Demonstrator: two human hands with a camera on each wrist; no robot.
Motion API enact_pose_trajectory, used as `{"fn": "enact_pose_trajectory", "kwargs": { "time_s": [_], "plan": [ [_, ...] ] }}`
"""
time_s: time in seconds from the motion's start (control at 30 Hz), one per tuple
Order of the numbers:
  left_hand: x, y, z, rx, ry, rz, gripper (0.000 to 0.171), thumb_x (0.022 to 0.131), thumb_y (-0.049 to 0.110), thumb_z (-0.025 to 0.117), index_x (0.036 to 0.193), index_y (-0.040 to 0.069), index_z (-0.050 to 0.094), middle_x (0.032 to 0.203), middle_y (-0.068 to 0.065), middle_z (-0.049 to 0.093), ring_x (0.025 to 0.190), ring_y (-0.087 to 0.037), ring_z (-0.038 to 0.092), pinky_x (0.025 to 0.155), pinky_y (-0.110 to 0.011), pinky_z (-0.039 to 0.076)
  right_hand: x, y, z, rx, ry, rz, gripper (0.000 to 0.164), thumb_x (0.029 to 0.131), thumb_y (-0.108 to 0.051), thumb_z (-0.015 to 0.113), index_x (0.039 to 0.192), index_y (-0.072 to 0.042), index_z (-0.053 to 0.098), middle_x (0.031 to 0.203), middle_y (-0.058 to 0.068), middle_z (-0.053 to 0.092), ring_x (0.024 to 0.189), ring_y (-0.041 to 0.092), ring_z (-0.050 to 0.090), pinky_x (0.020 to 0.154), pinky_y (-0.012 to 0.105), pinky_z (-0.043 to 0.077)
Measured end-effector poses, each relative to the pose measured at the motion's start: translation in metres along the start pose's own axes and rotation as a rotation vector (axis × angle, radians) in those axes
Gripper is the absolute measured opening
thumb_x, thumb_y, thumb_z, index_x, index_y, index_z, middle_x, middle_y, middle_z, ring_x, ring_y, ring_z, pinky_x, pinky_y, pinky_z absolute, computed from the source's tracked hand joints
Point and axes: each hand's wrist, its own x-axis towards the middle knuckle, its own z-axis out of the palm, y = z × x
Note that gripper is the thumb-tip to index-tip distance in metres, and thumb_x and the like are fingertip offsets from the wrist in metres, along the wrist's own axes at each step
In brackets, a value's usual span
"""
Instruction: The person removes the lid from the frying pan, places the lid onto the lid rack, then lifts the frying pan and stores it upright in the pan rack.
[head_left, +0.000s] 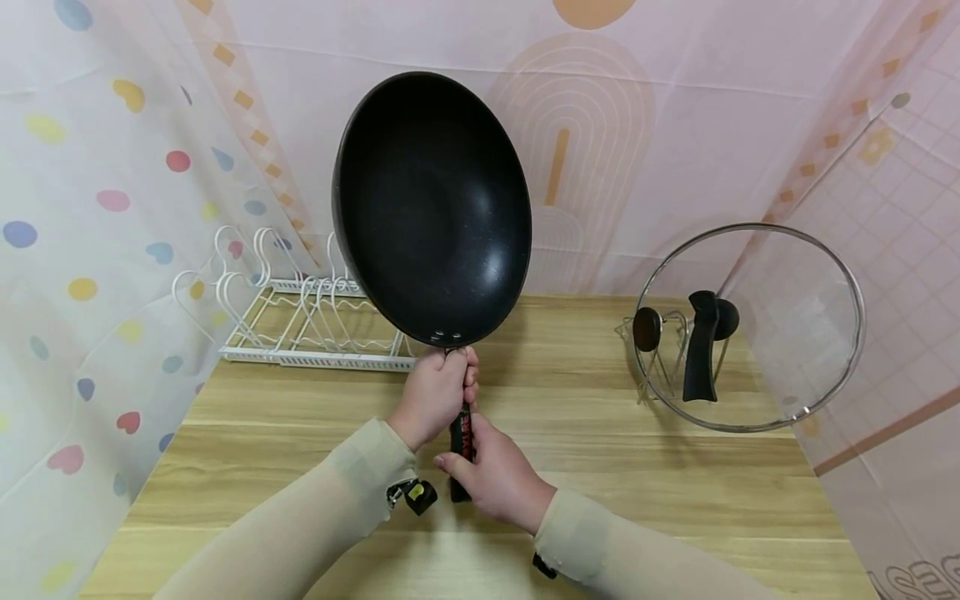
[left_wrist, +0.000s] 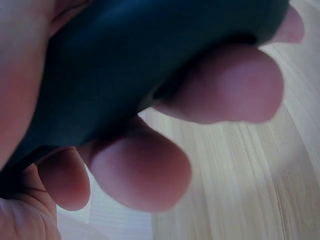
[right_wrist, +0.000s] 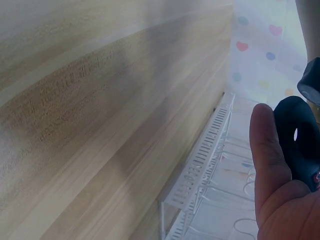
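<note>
A deep black wok (head_left: 431, 208) is held up over the table, tilted so its dark inside faces me. My left hand (head_left: 433, 393) grips its handle just below the rivets. In the left wrist view, curled fingers (left_wrist: 230, 85) wrap round the dark handle (left_wrist: 150, 55). Lower down, my right hand (head_left: 498, 475) holds the handle, its thumb laid across the front and its other fingers hidden behind. Red lettering (head_left: 467, 433) shows between the two hands. In the right wrist view, the thumb (right_wrist: 265, 140) lies straight beside the handle's looped end (right_wrist: 295, 130).
A white wire rack (head_left: 322, 360) with upright loops stands at the back left, partly behind the wok. At the right, a glass lid (head_left: 859, 333) with a black handle (head_left: 701, 350) leans upright in a small metal stand (head_left: 645, 387). Patterned curtains (head_left: 112, 292) surround the wooden table (head_left: 600, 467).
</note>
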Motion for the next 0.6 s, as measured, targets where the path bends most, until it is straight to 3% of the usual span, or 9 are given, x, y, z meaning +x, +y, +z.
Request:
{"fn": "enact_pose_trajectory", "kwargs": {
  "time_s": [0.17,0.6],
  "plan": [
    [-0.0010,0.0012,-0.0023,0.015,0.009,0.005,0.028,0.109,0.019,0.038,0.092,0.005,0.055,0.069,-0.001,0.052,0.057,-0.015,0.053,0.057,-0.030,0.050,0.0005,0.0008,0.0012,-0.003,-0.014,-0.034,0.036,0.099,-0.025,0.075,0.119,-0.006,0.053,0.079,-0.002,0.052,0.066,0.011,0.050,0.057,0.025,0.042],
    [-0.0020,0.0008,-0.0056,0.049,0.026,0.068,0.031,0.110,0.019,0.036,0.091,0.004,0.055,0.068,-0.002,0.053,0.056,-0.017,0.053,0.056,-0.030,0.051,0.0033,0.0001,0.0034,0.013,-0.038,-0.024,0.043,0.099,-0.020,0.074,0.131,-0.003,0.051,0.094,0.001,0.064,0.077,0.011,0.059,0.067,0.026,0.049]
  ]
}}
